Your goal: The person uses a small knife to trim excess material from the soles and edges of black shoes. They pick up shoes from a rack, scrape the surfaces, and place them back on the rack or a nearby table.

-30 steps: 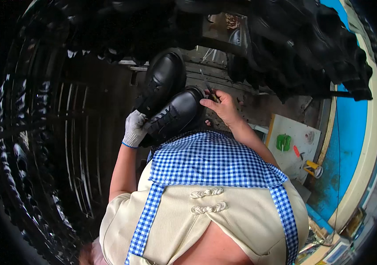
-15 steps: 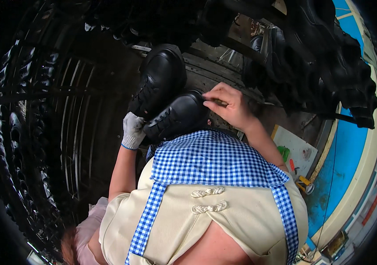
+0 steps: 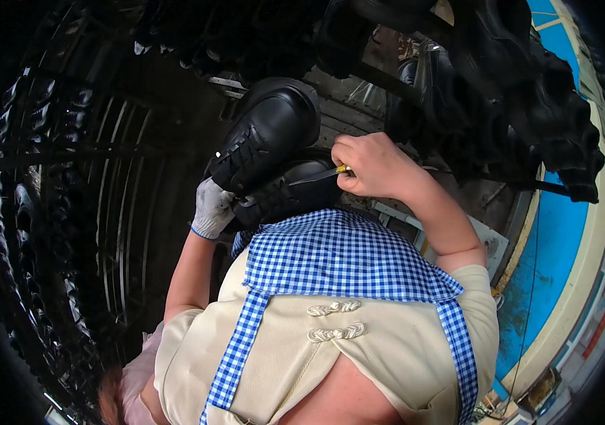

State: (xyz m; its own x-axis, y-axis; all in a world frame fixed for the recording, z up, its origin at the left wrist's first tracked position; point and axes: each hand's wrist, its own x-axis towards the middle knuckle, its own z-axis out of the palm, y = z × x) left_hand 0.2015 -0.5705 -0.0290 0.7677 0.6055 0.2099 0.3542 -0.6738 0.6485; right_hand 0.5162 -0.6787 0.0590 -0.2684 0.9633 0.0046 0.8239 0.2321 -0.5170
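Right hand point(image 3: 373, 166): bare, fingers curled tight around a slim yellow-handled tool point(image 3: 327, 172), tip on the lower black boot point(image 3: 295, 190). Left hand point(image 3: 211, 207): white-gloved, fingers wrapped under that boot, forearm raised. Second black boot point(image 3: 267, 134) sits just above.

Black boots: two near centre, one point(image 3: 268, 134) at 12 o'clock, second point(image 3: 289, 193) just below, touching it. 
More dark boots on racks at 1–2 o'clock: count unclear. 
Hands: two; left hand point(image 3: 211, 208), one white glove, at 9 o'clock of boots; right hand point(image 3: 372, 166) bare, at 3 o'clock. 
Yellow-handled tool point(image 3: 323, 173): one, in right hand. 
Cloth knot fastenings on beige top: two.
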